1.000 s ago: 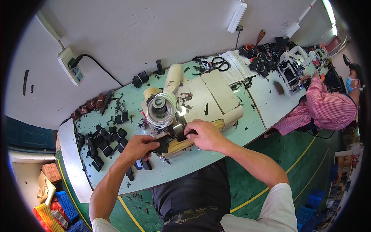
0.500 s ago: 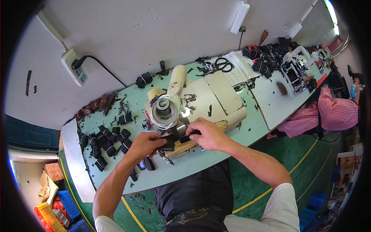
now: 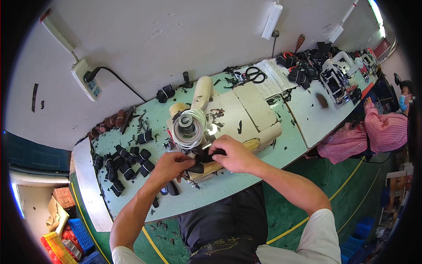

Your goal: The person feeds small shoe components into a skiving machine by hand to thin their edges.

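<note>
A cream tabletop machine [image 3: 233, 112] stands on the pale green table, with a silver knob and a coil of white cord [image 3: 203, 124] on its head. In front of that head my left hand [image 3: 171, 167] pinches a flat black piece [image 3: 198, 169], which looks like leather. My right hand [image 3: 232, 154] has its fingers closed round a dark strip [image 3: 217, 152] at the machine's working end. How the two black pieces meet there is partly hidden by my fingers. Bundled black pieces [image 3: 127, 170] lie in a group left of my left hand.
Brown bundles [image 3: 102, 127] lie at the table's far left. Black scissors [image 3: 255, 75] and an open notebook [image 3: 273, 79] sit behind the machine. Further right, a person in a checked pink top [image 3: 380, 132] sits by another machine [image 3: 336, 79]. Dark scraps litter the tabletop.
My left hand has shifted slightly right toward the working end, tilting its black piece. The right hand stays almost in place. The whole view has shifted a little.
</note>
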`<state>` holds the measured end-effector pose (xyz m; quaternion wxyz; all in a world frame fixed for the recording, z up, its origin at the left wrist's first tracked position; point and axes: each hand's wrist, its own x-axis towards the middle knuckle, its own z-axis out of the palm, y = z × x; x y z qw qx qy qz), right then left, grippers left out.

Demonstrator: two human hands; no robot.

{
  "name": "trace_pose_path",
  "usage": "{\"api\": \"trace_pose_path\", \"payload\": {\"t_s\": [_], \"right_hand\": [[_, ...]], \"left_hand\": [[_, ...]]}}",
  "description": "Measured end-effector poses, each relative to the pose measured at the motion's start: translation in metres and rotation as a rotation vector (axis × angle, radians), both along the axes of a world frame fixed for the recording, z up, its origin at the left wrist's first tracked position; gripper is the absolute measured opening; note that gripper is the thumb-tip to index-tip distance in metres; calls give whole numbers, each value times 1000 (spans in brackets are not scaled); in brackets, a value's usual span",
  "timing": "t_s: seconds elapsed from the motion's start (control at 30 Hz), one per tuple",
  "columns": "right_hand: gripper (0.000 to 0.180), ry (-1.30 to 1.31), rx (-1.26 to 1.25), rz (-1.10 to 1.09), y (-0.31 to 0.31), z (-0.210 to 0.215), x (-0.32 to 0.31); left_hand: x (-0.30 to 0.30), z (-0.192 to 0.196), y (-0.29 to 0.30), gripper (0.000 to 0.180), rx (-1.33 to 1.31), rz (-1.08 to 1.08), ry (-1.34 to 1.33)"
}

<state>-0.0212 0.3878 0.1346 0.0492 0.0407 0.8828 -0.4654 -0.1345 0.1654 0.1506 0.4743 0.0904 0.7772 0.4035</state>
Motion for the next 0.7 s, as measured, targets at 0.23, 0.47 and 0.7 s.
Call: {"api": "trace_pose_path", "payload": {"t_s": [0.23, 0.47, 0.7], "right_hand": [[21, -111, -129, -181, 3, 2, 6], [20, -120, -172, -82, -4, -3, 3], [20, -60, -143, -171, 2, -3, 6]], "left_hand": [[2, -8, -16, 25, 35, 103, -25], [2, -7, -10, 24, -4, 132, -23], [3, -9, -20, 25, 136, 233, -114]]}}
